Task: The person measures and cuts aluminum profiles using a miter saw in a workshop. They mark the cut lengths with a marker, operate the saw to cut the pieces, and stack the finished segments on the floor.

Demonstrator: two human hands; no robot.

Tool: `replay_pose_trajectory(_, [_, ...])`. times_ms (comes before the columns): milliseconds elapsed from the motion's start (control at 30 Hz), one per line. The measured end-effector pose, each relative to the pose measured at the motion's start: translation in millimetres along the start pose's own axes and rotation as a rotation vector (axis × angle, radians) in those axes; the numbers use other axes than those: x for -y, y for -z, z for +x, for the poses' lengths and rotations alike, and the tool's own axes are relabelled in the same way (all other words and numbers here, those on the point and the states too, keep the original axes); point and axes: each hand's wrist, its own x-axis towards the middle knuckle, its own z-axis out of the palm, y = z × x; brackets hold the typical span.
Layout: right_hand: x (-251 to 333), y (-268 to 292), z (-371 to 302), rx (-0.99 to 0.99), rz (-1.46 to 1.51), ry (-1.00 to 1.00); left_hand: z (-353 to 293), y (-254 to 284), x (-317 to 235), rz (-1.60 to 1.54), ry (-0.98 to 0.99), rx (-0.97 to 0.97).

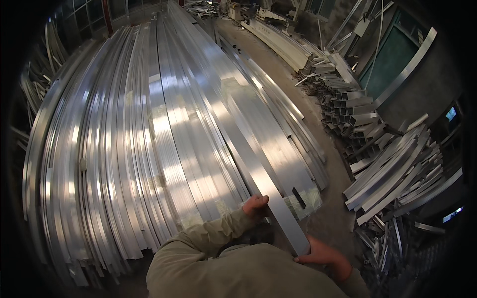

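A long, flat-faced aluminium profile (271, 191) runs from my body out over a wide stack of similar profiles (169, 144). My left hand (256, 206) is closed on its left edge, the thumb up against the side. At the near end, my right hand (324, 254) grips the profile from the right, with the thumb at its end and the other fingers mostly hidden. The far part of the profile lies along the stack. Right of it, a small dark strip (298, 197) rests on wrapped profiles near the stack's front edge.
Beyond a narrow floor aisle (333, 174) on the right lie piled box-section offcuts (353, 107) and a heap of loose metal strips (397, 174). A long pale beam (278, 42) stretches along the far right. One long strip (407, 69) leans by a green door (392, 54).
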Motion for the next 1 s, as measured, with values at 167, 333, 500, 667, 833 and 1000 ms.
replay_pose_trajectory(167, [24.5, -6.5, 0.2, -0.042, -0.152, -0.029, 82.7, 50.4, -198.8, 0.101, -0.273, -0.506])
replay_pose_trajectory(333, [23.0, 4.7, -11.2, 0.037, -0.26, -0.034, 108.5, 57.6, -186.4, 0.032, -0.418, -0.711])
replay_pose_trajectory(500, [2.1, 9.9, 31.5, -0.05, 0.23, -0.006, 43.7, -37.9, -4.7, 0.008, -0.425, -0.679])
replay_pose_trajectory(667, [18.4, 0.7, 63.9, 0.055, 0.037, 0.067, -41.3, -44.5, 54.3, 0.023, 0.028, -0.282])
replay_pose_trajectory(833, [23.0, -13.6, 36.7, 0.043, -0.054, -0.004, 66.0, 48.9, -161.8, -0.055, -0.173, -0.394])
replay_pose_trajectory(1000, [26.1, -7.2, 33.8, 0.068, -0.116, -0.041, 102.1, 79.7, -203.7, 0.028, -0.339, -0.793])
